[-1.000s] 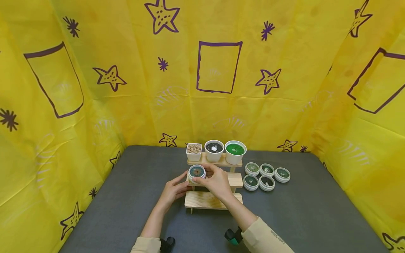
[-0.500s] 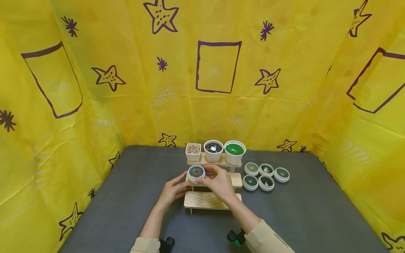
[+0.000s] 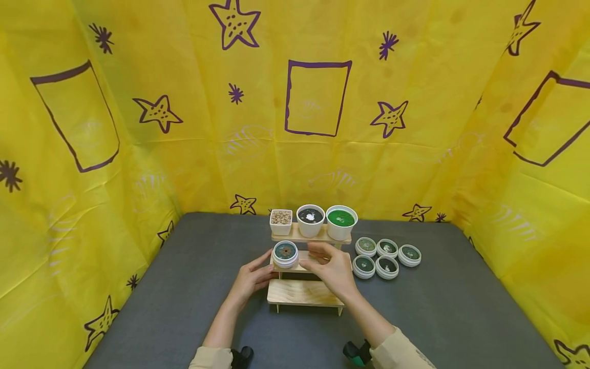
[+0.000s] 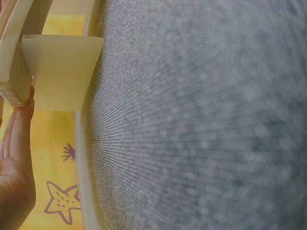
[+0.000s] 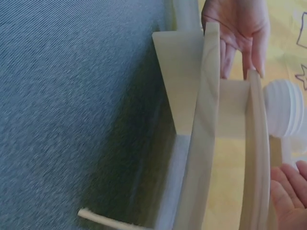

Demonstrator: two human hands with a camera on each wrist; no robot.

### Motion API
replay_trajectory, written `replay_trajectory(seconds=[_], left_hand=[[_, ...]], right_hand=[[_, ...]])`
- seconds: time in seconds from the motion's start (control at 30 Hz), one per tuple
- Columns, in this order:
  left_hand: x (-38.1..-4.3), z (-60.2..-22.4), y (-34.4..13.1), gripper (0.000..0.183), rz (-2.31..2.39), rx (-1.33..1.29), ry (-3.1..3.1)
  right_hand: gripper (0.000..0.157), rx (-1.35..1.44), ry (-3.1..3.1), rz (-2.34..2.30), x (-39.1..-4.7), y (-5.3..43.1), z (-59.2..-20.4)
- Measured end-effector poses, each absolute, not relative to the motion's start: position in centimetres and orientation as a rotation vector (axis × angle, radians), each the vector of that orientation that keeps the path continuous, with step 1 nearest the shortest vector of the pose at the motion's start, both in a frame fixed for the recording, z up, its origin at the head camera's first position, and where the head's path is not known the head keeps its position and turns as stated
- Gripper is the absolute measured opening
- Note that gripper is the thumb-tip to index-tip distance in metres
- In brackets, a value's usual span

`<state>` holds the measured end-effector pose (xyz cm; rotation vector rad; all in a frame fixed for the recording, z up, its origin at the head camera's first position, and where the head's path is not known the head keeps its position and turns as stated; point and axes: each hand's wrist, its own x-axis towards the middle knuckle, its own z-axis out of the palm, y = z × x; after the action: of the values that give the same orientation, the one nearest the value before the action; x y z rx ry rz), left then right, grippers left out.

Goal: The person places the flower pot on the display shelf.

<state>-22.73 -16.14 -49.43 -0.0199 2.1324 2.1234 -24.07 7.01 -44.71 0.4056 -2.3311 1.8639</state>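
A small white jar (image 3: 286, 260) with a dark blue-green top and a brown centre stands on the left end of the middle shelf of a three-tier wooden stand (image 3: 301, 292). My left hand (image 3: 248, 283) touches that shelf's left end with extended fingers, seen also in the left wrist view, where the hand (image 4: 17, 177) reaches up to the board's edge. Just right of the jar, my right hand (image 3: 335, 269) is held over the shelf, thumb and fingers apart, holding nothing. In the right wrist view a gap shows between the ribbed white jar (image 5: 283, 108) and the right hand's fingers (image 5: 288, 179).
On the top shelf stand a square white pot of pebbles (image 3: 281, 221), a white cup with dark filling (image 3: 311, 220) and one with green filling (image 3: 341, 223). Several small white jars (image 3: 387, 266) sit on the grey table (image 3: 442, 307) to the right. Yellow cloth (image 3: 184, 169) surrounds the table.
My right hand has let go of the jar and drawn away to the right. The jar stays on the middle shelf, and my left hand keeps its place at the shelf's end.
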Motion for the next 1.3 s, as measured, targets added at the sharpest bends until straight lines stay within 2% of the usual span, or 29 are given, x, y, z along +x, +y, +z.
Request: replay_trajectory(seconds=[0.57, 0.8, 1.3], left_hand=[[-22.7, -49.2, -16.2, 0.058, 2.107, -0.05, 2.156], [-22.8, -49.3, -16.2, 0.057, 2.109, -0.027, 2.15], [-23.0, -49.6, -16.3, 0.058, 2.115, -0.002, 2.127]], right_hand=[[0.044, 0.297, -2.311, 1.822, -23.9, 10.7, -44.9], [0.037, 0.281, -2.267, 1.767, -23.8, 12.5, -45.0], [0.038, 0.007, -2.22, 1.719, -24.4, 16.8, -45.5]])
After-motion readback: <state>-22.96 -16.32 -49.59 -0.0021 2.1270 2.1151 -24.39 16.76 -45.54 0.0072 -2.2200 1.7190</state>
